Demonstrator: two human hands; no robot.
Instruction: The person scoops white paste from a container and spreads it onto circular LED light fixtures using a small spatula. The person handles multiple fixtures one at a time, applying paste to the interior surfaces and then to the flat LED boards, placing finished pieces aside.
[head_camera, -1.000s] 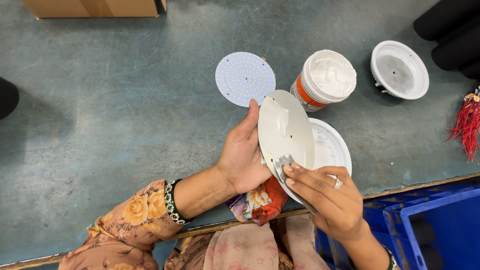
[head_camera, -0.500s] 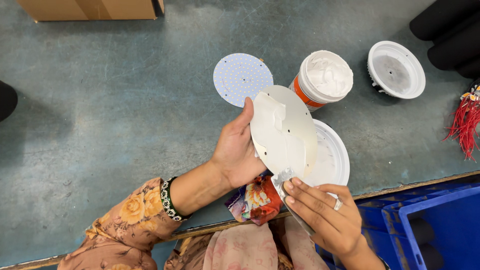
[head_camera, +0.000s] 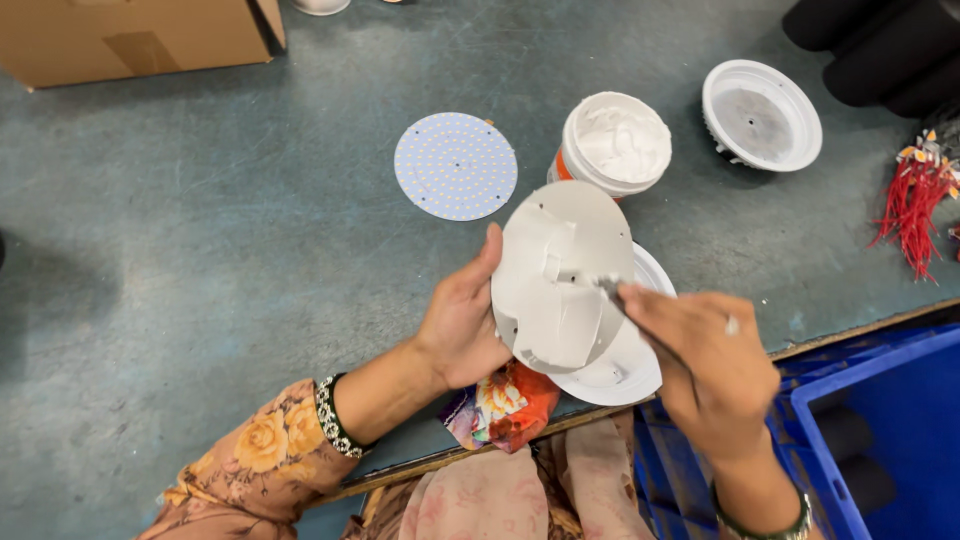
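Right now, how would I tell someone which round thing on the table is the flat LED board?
On the grey-green table, look left of the open tub of white paste. The LED board lies flat there, alone. Unlike the white housings nearby, it is a thin pale-blue disc dotted with small yellow chips.

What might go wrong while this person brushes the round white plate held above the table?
The left hand grips the round white plate only by its edge, tilted, so it could slip onto the white dish-shaped housing beneath. The right hand works a thin brush on the plate; paste might drip or smear. The open tub of white paste stands just behind, where a stray knock could tip it toward the round dotted board.
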